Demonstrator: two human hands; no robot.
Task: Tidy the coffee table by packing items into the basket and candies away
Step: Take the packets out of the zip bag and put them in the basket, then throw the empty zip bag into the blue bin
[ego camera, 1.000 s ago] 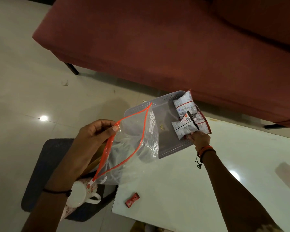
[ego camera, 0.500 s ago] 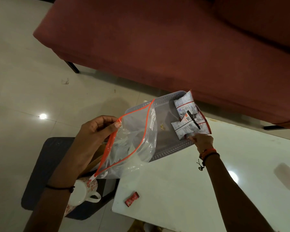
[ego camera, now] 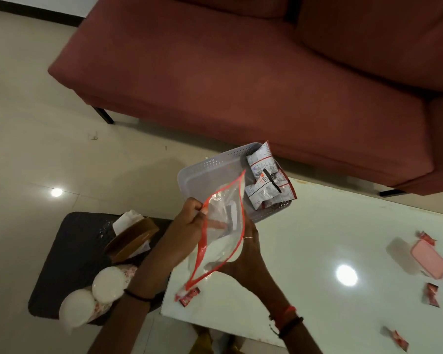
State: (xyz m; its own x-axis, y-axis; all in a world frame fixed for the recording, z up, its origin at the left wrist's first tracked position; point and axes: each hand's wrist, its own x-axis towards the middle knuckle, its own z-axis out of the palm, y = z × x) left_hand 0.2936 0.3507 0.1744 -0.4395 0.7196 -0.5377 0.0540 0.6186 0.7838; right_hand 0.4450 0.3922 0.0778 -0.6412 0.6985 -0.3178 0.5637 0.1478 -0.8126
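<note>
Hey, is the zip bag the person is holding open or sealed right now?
Open. The zip bag's red-edged mouth gapes in a wide loop, held apart by the left hand and right hand.

Dim warm light, ceiling-lamp glare on glossy table (ego camera: 317,241) and floor (ego camera: 36,149), wide-angle edge warping

Both hands, left (ego camera: 189,223) and right (ego camera: 243,247), hold a clear zip bag (ego camera: 221,226) beside the basket (ego camera: 210,169).

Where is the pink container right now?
The pink container sits on the white coffee table at the right edge of the head view, well right of both hands, with red candies scattered close around it.
</note>
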